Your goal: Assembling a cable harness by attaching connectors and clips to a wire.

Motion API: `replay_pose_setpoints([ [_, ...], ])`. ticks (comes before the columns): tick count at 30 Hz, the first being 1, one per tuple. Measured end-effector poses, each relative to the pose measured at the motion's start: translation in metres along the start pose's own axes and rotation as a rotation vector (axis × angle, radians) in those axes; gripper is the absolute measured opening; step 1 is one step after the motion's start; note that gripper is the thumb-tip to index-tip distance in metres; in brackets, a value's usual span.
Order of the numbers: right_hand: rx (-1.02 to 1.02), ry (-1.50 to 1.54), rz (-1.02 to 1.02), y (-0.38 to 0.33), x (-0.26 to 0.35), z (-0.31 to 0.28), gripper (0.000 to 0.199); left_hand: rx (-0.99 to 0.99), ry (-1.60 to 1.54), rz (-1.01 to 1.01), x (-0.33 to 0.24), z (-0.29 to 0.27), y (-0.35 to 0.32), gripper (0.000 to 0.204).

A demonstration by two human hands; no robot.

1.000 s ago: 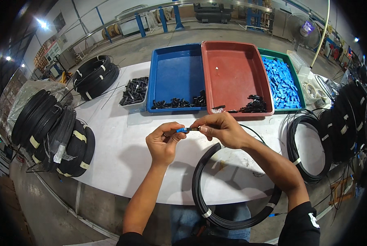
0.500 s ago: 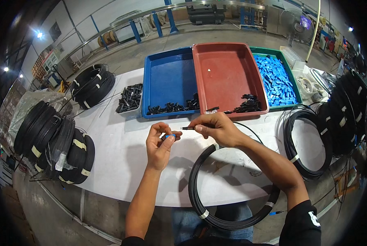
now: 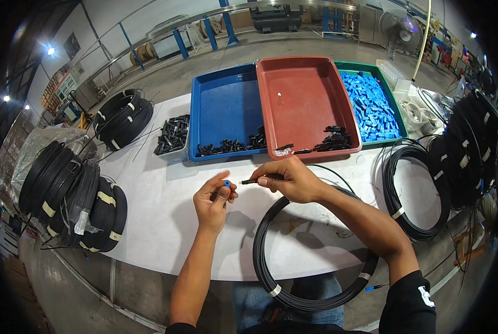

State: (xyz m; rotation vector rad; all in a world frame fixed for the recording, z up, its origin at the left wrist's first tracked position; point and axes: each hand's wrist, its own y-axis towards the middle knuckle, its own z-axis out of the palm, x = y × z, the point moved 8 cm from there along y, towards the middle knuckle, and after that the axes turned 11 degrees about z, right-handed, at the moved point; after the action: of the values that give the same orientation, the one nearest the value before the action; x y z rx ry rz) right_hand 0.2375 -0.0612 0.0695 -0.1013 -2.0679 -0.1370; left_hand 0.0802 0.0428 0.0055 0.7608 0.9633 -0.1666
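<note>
Between the fingers of my left hand (image 3: 212,199) is a small blue connector housing (image 3: 226,184), pinched with its end turned toward the right. My right hand (image 3: 291,179) grips a black cable connector (image 3: 250,181) whose pale tip points left at the housing. A short gap separates the two parts. The black cable (image 3: 338,177) curves behind my right hand toward a coil of black cable (image 3: 263,239), which lies under my right forearm and hangs over the table's near edge. A blue connector (image 3: 374,288) shows at a cable end beside that coil.
Beyond my hands stand a blue tray (image 3: 226,106) and a red tray (image 3: 304,106) with black parts, and a green tray (image 3: 403,125) of blue housings. A clear box of black pieces (image 3: 172,134) sits left. Cable coils (image 3: 123,119) flank both sides of the white table (image 3: 149,222).
The blue housing has been turned in my left fingers, so its end now faces the black connector. My right hand has shifted slightly left with the connector.
</note>
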Motion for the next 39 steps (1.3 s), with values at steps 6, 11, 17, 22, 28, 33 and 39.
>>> replay_pose_setpoints([
  [6,-0.07,-0.089,-0.122,0.002,-0.001,0.001,0.022,0.025,0.105,-0.01,0.0,0.0,-0.003,0.029],
  [11,-0.047,-0.081,-0.055,0.002,0.0,-0.002,0.021,0.02,0.172,0.022,-0.001,0.002,-0.006,0.029],
  [17,-0.013,-0.093,-0.022,0.001,0.001,-0.001,0.022,0.023,0.215,0.073,-0.008,0.001,-0.007,0.02],
  [22,0.007,-0.098,-0.014,-0.001,0.002,0.003,0.023,0.024,0.271,0.073,-0.013,0.005,-0.01,0.014],
  [28,0.072,-0.1,0.067,0.003,-0.005,0.006,0.022,0.122,0.446,0.295,-0.033,0.02,-0.007,0.021],
  [33,0.118,-0.138,0.062,0.0,-0.005,0.016,0.019,0.199,0.53,0.249,-0.031,0.035,-0.014,0.018],
  [39,0.165,-0.269,-0.116,-0.001,-0.002,0.024,0.015,0.238,0.746,0.392,-0.042,0.039,-0.015,0.02],
])
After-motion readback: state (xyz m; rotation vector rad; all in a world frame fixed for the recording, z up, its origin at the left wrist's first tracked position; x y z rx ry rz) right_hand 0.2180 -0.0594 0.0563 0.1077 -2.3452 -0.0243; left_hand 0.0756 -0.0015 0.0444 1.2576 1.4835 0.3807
